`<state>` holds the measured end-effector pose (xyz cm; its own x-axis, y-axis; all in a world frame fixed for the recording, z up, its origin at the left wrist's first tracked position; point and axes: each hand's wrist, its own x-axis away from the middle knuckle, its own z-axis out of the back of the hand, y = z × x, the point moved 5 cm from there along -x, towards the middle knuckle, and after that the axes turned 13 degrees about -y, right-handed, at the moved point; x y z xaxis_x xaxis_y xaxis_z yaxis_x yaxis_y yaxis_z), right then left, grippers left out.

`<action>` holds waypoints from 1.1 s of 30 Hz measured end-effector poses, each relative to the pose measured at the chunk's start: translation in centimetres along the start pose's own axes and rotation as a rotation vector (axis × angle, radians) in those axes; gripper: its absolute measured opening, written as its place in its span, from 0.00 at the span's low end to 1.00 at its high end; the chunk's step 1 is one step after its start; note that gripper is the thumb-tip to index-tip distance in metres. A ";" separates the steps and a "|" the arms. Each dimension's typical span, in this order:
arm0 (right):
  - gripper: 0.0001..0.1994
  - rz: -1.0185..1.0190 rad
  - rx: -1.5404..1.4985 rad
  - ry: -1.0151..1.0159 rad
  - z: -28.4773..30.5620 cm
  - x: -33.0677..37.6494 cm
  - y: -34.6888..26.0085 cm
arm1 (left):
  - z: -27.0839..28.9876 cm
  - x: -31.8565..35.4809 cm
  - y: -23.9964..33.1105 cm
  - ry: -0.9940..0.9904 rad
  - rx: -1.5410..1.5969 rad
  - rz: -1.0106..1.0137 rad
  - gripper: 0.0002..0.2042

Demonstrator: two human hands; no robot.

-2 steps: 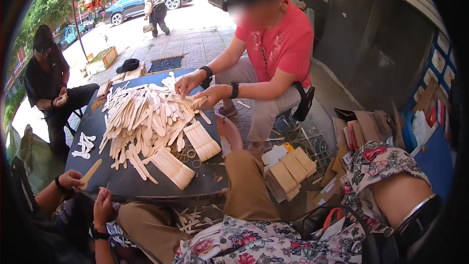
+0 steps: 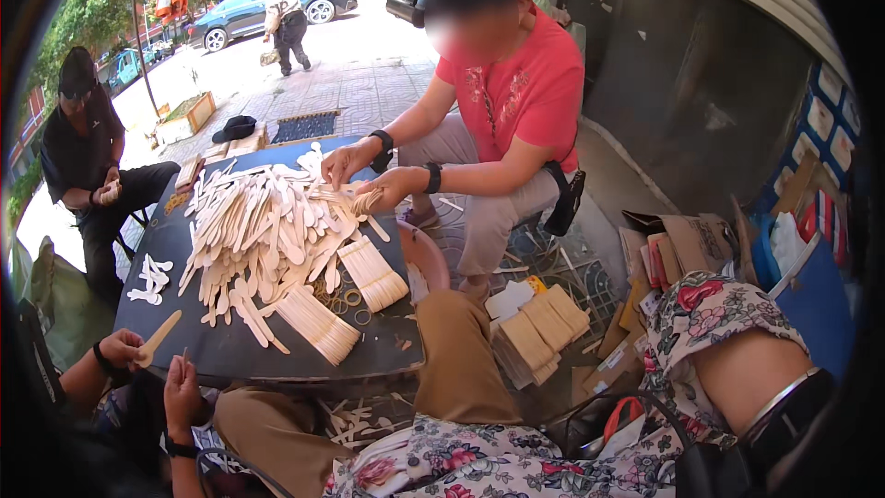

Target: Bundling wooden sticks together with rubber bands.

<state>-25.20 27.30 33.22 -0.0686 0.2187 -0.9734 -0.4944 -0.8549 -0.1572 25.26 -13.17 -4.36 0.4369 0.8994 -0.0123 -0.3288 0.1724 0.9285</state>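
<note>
Wooden sticks (image 2: 267,231) heaped beside tan bundled stacks (image 2: 539,332).

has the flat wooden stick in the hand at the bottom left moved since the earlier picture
No. The wooden stick lies angled over the near left corner of the dark table, held by a hand, the same spot as before.
</note>
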 end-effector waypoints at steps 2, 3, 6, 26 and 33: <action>0.40 0.015 0.012 -0.008 0.1 0.5 -0.7 | 0.9 1.0 0.1 0.098 0.005 -0.209 0.09; 0.40 0.023 -0.011 -0.011 -0.1 0.9 -0.2 | 1.2 1.7 0.6 0.124 0.006 -0.228 0.09; 0.40 0.031 0.031 -0.025 -0.5 0.6 -1.8 | 1.7 2.0 2.8 0.298 -1.362 -0.061 0.14; 0.41 -0.001 0.007 -0.076 -0.6 1.8 -1.2 | -0.9 3.1 6.2 0.238 -1.891 0.053 0.09; 0.42 -0.008 0.000 -0.079 -0.5 2.1 -1.1 | -0.2 2.9 5.8 0.308 -1.604 0.002 0.09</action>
<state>-24.33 28.42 31.28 -0.1326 0.2619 -0.9560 -0.4953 -0.8529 -0.1649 24.44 -9.53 0.96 0.3261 0.9078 -0.2637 -0.8988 0.2113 -0.3840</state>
